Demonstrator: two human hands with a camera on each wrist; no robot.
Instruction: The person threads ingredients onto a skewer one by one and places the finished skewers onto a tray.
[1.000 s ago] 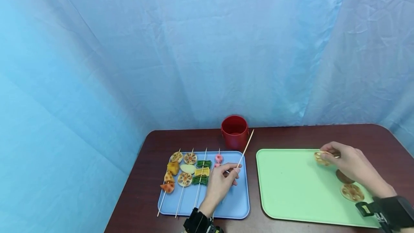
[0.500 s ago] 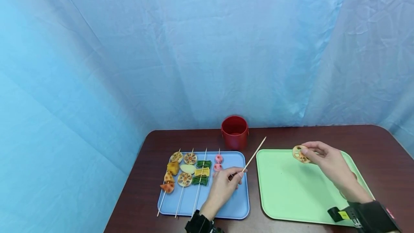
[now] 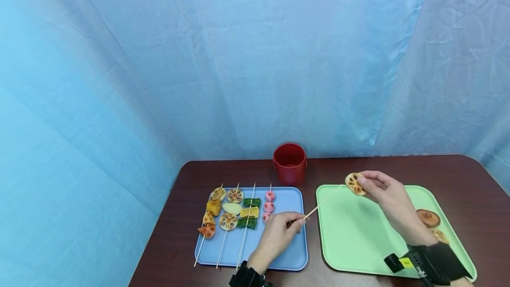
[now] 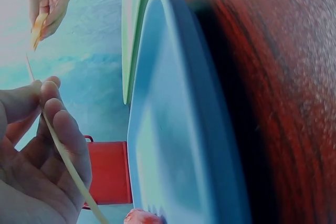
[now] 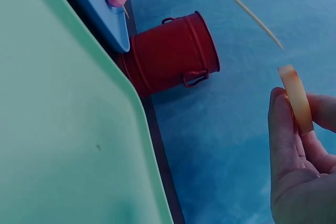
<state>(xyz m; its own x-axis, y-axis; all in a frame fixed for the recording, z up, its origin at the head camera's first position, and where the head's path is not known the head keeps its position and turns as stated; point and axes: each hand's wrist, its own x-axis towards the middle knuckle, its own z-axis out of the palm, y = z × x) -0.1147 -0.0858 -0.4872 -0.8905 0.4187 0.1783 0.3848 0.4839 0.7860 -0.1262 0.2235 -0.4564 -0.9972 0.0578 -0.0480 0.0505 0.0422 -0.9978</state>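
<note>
My left hand (image 3: 276,238) pinches a thin wooden skewer (image 3: 323,201) between thumb and fingers, above the right side of the blue tray (image 3: 287,256). The skewer slants up to the right, and its bare tip points at a lotus root slice (image 3: 353,184). That slice is round with holes, and my right hand (image 3: 388,198) pinches it by its right edge over the green tray (image 3: 350,242). In the right wrist view the slice (image 5: 296,99) appears edge-on, with a small gap between it and the skewer (image 5: 247,11).
Several loaded skewers lie on the blue tray, including green and yellow pieces (image 3: 249,212) and pink balls (image 3: 269,207). Behind stands a red bucket (image 3: 290,165). A brown round slice (image 3: 428,218) and another lotus root slice (image 3: 440,235) lie on the green tray's right side.
My right hand has lifted the lotus root slice off the green tray's far right and carried it left. My left hand has moved slightly right, tilting the skewer lower toward the slice.
</note>
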